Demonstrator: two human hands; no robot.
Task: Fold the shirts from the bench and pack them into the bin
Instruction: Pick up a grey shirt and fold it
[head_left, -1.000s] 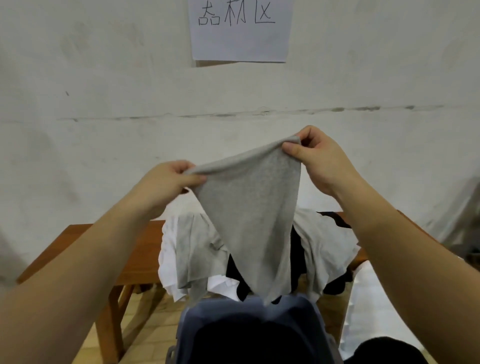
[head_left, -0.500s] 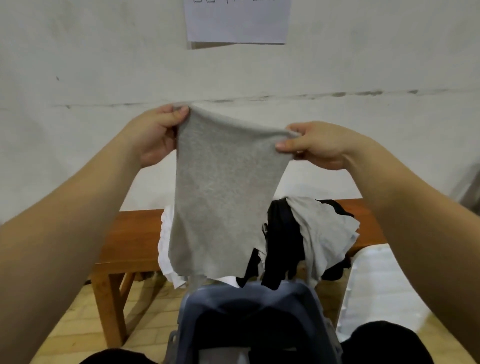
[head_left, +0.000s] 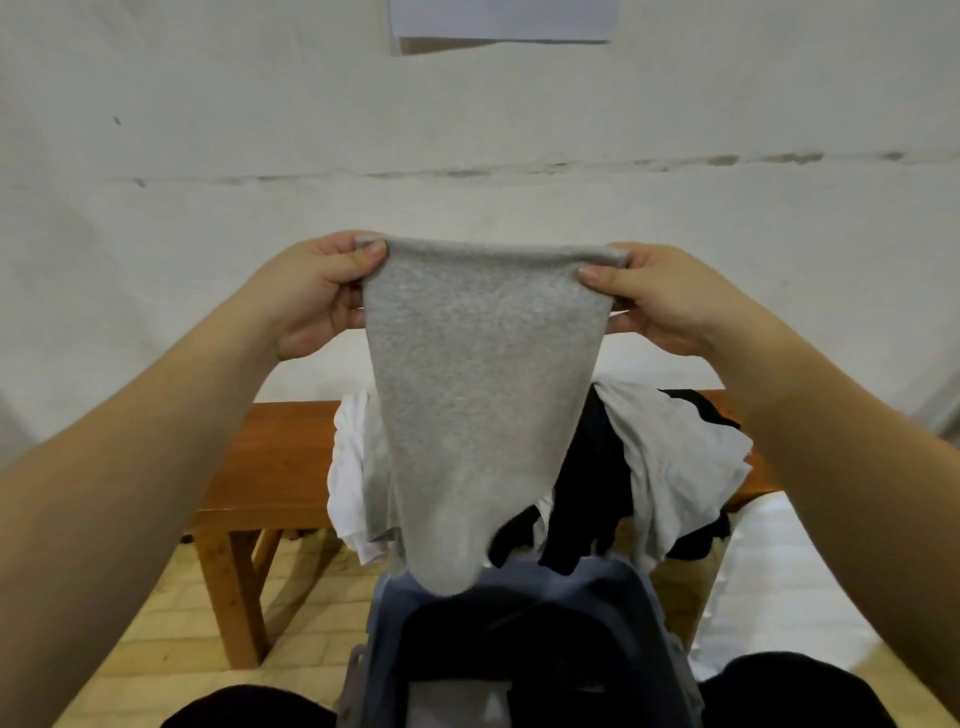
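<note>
A grey shirt hangs folded in front of me, held up by its top edge. My left hand pinches its left top corner and my right hand pinches its right top corner. The shirt's lower end dangles just over the rim of a dark blue-grey bin between my knees. Behind it, a pile of white, grey and black shirts lies on a brown wooden bench.
A white wall stands right behind the bench, with a paper sheet taped near the top. Something white lies on the floor at the right. Yellowish tiled floor shows at the lower left. My dark-clad knees flank the bin.
The grey shirt went from a slanted, draped hold to a level one, stretched flat between both hands. Its lower end has come down over the bin's rim.
</note>
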